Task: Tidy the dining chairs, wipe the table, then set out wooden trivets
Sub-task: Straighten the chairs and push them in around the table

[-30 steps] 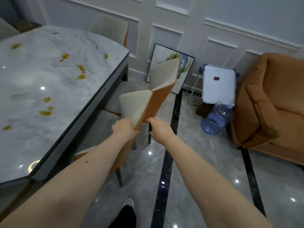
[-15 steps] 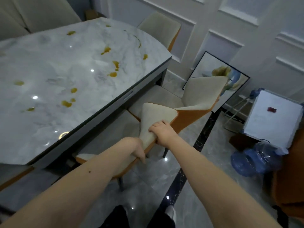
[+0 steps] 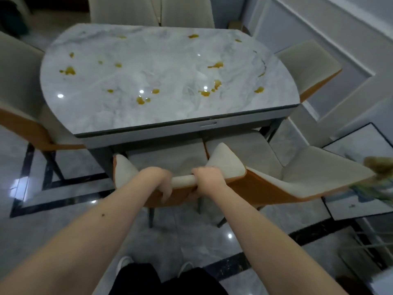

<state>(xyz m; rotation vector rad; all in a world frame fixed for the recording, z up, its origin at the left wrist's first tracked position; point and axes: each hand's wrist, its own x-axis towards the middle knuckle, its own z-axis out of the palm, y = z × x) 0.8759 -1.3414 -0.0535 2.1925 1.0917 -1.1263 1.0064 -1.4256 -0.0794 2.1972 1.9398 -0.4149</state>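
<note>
Both hands (left hand (image 3: 158,180), right hand (image 3: 209,179)) gripping chair (image 3: 182,180) backrest, seemingly tucked under stained table (image 3: 170,116)

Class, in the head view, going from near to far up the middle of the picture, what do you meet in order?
Shoes → left hand and right hand gripping the chair back → chair seat → stained table → far chairs.

I'm looking at a grey-white marbled surface (image 3: 170,67) showing yellow-orange splotches (image 3: 215,65); my chair (image 3: 225,165), at six o'clock, is showing cream upholstery backed orange.
</note>
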